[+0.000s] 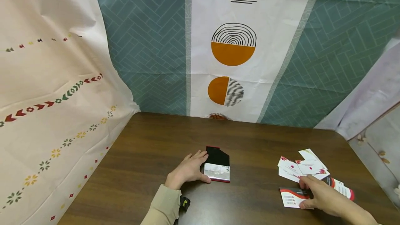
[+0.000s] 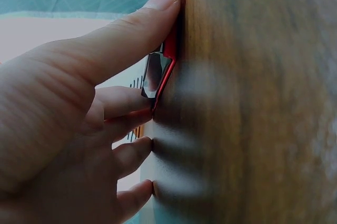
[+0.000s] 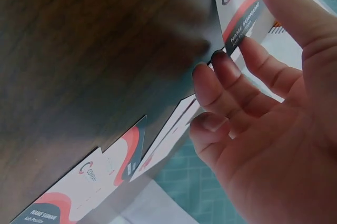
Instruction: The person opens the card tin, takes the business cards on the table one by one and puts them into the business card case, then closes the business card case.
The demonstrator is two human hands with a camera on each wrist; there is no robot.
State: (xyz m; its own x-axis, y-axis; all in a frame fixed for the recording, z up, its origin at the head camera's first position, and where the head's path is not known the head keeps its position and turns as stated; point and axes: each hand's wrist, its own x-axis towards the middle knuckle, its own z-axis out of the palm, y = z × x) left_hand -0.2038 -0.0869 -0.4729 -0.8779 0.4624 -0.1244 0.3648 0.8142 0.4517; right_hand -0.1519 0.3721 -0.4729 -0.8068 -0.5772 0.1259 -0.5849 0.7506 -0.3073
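A card holder [image 1: 217, 172] lies unfolded on the table, with a black inner flap, a shiny silver lower part and red edges. At its left side my left hand [image 1: 188, 170] rests with spread fingers. The thumb touches the holder's red edge [image 2: 172, 32] and the index finger is against its corner; the other fingertips meet the table. My right hand [image 1: 323, 195] pinches a white, red and black business card [image 1: 292, 198] between thumb and index finger. That business card [image 3: 237, 11] tilts up in the right wrist view, its far end hidden by the thumb.
Several white cards with red flowers [image 1: 289, 167] lie overlapping beyond my right hand. More red, white and black cards [image 1: 342, 188] lie to its right. A patterned curtain [image 1: 156, 61] borders the brown table's [image 1: 150, 141] back edge, and a cream cloth [image 1: 62, 114] hangs at left.
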